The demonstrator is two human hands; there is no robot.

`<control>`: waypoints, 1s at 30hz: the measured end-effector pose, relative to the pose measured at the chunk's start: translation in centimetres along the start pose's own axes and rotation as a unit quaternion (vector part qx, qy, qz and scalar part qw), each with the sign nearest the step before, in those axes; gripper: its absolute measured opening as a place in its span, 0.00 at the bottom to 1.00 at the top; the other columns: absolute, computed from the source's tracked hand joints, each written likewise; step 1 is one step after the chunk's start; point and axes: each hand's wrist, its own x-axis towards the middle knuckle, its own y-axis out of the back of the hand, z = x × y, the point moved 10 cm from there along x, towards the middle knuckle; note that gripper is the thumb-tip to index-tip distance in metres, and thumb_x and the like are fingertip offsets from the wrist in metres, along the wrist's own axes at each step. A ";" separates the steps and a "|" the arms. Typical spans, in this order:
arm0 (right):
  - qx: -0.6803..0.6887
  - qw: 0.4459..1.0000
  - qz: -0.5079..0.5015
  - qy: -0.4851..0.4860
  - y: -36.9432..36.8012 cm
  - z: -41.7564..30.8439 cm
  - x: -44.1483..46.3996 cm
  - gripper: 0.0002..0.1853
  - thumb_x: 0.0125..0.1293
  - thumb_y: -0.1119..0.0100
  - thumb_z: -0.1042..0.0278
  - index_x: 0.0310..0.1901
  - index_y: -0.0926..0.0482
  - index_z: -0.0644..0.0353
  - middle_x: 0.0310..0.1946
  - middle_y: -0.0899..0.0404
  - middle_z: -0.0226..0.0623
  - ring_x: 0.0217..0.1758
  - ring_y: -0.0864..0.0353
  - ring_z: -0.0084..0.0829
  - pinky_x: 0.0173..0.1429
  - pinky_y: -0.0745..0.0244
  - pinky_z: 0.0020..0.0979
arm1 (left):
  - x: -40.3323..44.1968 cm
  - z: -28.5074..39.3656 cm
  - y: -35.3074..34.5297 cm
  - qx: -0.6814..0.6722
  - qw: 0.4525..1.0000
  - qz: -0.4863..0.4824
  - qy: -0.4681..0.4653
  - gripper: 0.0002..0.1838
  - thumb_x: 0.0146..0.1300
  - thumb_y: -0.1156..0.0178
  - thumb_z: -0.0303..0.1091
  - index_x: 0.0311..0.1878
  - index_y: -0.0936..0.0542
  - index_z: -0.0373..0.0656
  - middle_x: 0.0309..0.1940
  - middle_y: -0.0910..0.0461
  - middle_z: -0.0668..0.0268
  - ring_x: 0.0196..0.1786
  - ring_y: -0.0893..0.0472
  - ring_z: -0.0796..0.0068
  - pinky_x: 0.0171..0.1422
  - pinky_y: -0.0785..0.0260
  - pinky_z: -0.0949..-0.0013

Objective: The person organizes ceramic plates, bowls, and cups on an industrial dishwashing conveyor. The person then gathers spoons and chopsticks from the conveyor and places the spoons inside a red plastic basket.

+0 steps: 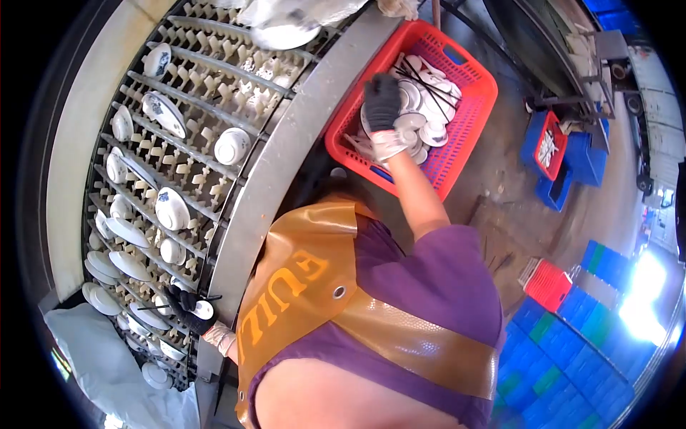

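Observation:
My left hand (pixel 189 311), in a black glove, is closed at the lower edge of the pegged conveyor (pixel 204 136). It holds a small white spoon (pixel 204 309) and dark chopsticks (pixel 151 308). Over a red plastic basket (pixel 475 93), my gloved right hand (pixel 382 104) has its fingers curled down; what they grip, if anything, is hidden. Below and beside it lie white spoons and small dishes (pixel 434 107), with black chopsticks (pixel 421 80) across them. White bowls (pixel 232 146) and plates (pixel 128 266) stand tilted among the conveyor pegs, several with blue patterns.
A metal ledge (pixel 286 150) runs between the conveyor and my brown apron (pixel 300 264). Farther right, a smaller red basket (pixel 550 146) holds white pieces beside blue bins (pixel 554 191). Stacked red trays (pixel 547 284) and blue crates (pixel 557 350) stand at the lower right.

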 end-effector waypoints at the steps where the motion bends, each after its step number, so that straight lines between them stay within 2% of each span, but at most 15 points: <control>1: -0.048 0.998 -0.011 -0.050 -0.1 5.5 -0.5 0.10 0.49 0.41 0.65 0.33 0.25 0.58 0.31 0.23 0.41 0.35 0.25 0.42 0.40 0.30 0.40 | 0.9 0.1 1.5 0.019 1.000 0.005 0.005 0.17 0.68 0.58 0.33 0.56 0.31 0.38 0.44 0.23 0.65 0.19 0.39 0.89 0.20 0.45 0.86; 2: -0.095 0.990 -0.024 -0.098 0.0 9.9 -1.1 0.12 0.48 0.39 0.63 0.33 0.25 0.58 0.31 0.23 0.42 0.36 0.24 0.43 0.40 0.30 0.41 | 1.9 0.1 3.3 0.037 0.999 0.013 0.008 0.16 0.68 0.58 0.34 0.56 0.31 0.39 0.44 0.23 0.65 0.19 0.39 0.89 0.20 0.45 0.87; 3: -0.112 0.986 -0.077 -0.095 0.8 12.5 -0.8 0.13 0.46 0.38 0.62 0.34 0.24 0.57 0.33 0.22 0.42 0.36 0.24 0.43 0.41 0.29 0.41 | 1.5 -1.2 2.7 -0.033 0.994 -0.096 0.035 0.16 0.68 0.57 0.34 0.55 0.30 0.39 0.44 0.23 0.65 0.19 0.39 0.89 0.21 0.45 0.86; 5: -0.151 0.964 -0.188 -0.113 0.0 14.0 -2.7 0.19 0.43 0.35 0.60 0.39 0.23 0.54 0.38 0.23 0.42 0.42 0.25 0.44 0.49 0.29 0.39 | -0.8 -2.4 -1.4 -0.021 0.999 -0.044 -0.004 0.16 0.68 0.57 0.34 0.55 0.30 0.39 0.44 0.23 0.65 0.19 0.39 0.88 0.21 0.45 0.85; 8: -0.343 0.897 -0.261 0.103 -3.1 10.7 -5.0 0.21 0.43 0.36 0.61 0.44 0.23 0.45 0.45 0.25 0.38 0.52 0.28 0.40 0.54 0.35 0.50 | 0.2 -1.8 0.6 0.048 0.999 -0.003 0.007 0.16 0.68 0.57 0.34 0.55 0.30 0.39 0.44 0.23 0.65 0.19 0.39 0.88 0.22 0.45 0.84; 12: -0.362 0.882 -0.285 0.103 -8.1 18.6 -6.1 0.09 0.48 0.42 0.56 0.32 0.19 0.42 0.32 0.20 0.32 0.51 0.27 0.40 0.45 0.33 0.52 | 1.8 -1.1 4.7 0.143 0.987 0.071 -0.005 0.16 0.67 0.57 0.33 0.56 0.31 0.39 0.44 0.23 0.65 0.19 0.39 0.88 0.22 0.44 0.84; 13: -0.153 0.957 -0.246 0.001 -7.8 19.9 -5.8 0.08 0.48 0.42 0.53 0.27 0.19 0.43 0.26 0.20 0.31 0.46 0.23 0.39 0.40 0.31 0.48 | 2.9 -1.4 5.0 0.077 0.996 -0.012 0.042 0.16 0.67 0.56 0.33 0.55 0.31 0.38 0.43 0.23 0.65 0.19 0.39 0.87 0.22 0.44 0.84; 16: -0.112 0.924 -0.360 0.066 -6.3 15.3 -3.3 0.18 0.55 0.46 0.50 0.36 0.19 0.56 0.34 0.20 0.46 0.40 0.22 0.43 0.45 0.29 0.40 | 2.6 -1.8 4.3 -0.001 0.989 -0.138 0.052 0.19 0.68 0.57 0.33 0.60 0.34 0.38 0.46 0.25 0.61 0.19 0.39 0.88 0.20 0.46 0.83; 17: -0.046 0.933 -0.352 0.052 -6.8 16.9 -2.8 0.20 0.56 0.44 0.52 0.42 0.22 0.61 0.32 0.20 0.46 0.38 0.21 0.40 0.41 0.28 0.37 | 1.9 -1.3 4.2 0.009 0.995 -0.098 0.008 0.19 0.68 0.58 0.33 0.60 0.35 0.38 0.46 0.25 0.60 0.19 0.39 0.88 0.20 0.46 0.83; 18: 0.129 0.904 -0.373 -0.167 -3.7 13.1 -2.5 0.18 0.57 0.44 0.58 0.41 0.21 0.64 0.34 0.19 0.42 0.39 0.20 0.33 0.43 0.28 0.33 | 1.0 -1.1 3.4 0.018 0.998 -0.057 -0.034 0.20 0.68 0.58 0.32 0.61 0.36 0.38 0.46 0.25 0.60 0.19 0.40 0.88 0.20 0.46 0.83; 20: 0.383 0.806 -0.333 -0.306 -0.1 6.3 -2.1 0.16 0.60 0.45 0.66 0.46 0.25 0.69 0.37 0.22 0.35 0.40 0.23 0.25 0.41 0.25 0.25 | 0.0 -1.4 1.7 -0.067 0.991 -0.111 -0.035 0.20 0.68 0.59 0.32 0.61 0.37 0.37 0.44 0.25 0.59 0.19 0.39 0.87 0.21 0.45 0.82; 21: 0.437 0.786 -0.308 -0.309 0.6 4.0 -1.5 0.17 0.61 0.46 0.66 0.48 0.27 0.71 0.41 0.24 0.38 0.42 0.23 0.28 0.45 0.23 0.27 | -0.2 -1.5 1.6 -0.112 0.985 -0.127 -0.033 0.20 0.68 0.58 0.32 0.61 0.37 0.36 0.44 0.25 0.59 0.19 0.39 0.86 0.22 0.44 0.81; 22: 0.388 0.834 -0.343 -0.192 2.0 -0.1 0.2 0.18 0.63 0.48 0.67 0.49 0.29 0.71 0.43 0.25 0.40 0.43 0.23 0.30 0.46 0.22 0.30 | -0.4 -1.8 1.5 -0.157 0.976 -0.145 -0.030 0.19 0.68 0.58 0.32 0.60 0.37 0.36 0.44 0.25 0.59 0.19 0.39 0.86 0.23 0.43 0.81; 24: 0.559 0.713 -0.335 -0.258 1.1 -5.5 0.8 0.18 0.63 0.48 0.67 0.50 0.30 0.71 0.44 0.25 0.41 0.44 0.23 0.31 0.46 0.22 0.31 | -1.6 -2.6 -1.3 -0.265 0.952 -0.154 -0.020 0.15 0.67 0.56 0.34 0.50 0.32 0.33 0.43 0.24 0.61 0.19 0.37 0.86 0.24 0.42 0.80; 30: 0.613 0.601 -0.482 -0.176 -7.4 -18.7 0.6 0.17 0.64 0.48 0.63 0.48 0.28 0.67 0.42 0.25 0.39 0.43 0.23 0.32 0.45 0.21 0.35 | -1.5 -2.5 -1.1 -0.168 0.971 -0.143 -0.090 0.18 0.69 0.60 0.31 0.59 0.35 0.36 0.43 0.26 0.60 0.21 0.38 0.87 0.22 0.43 0.81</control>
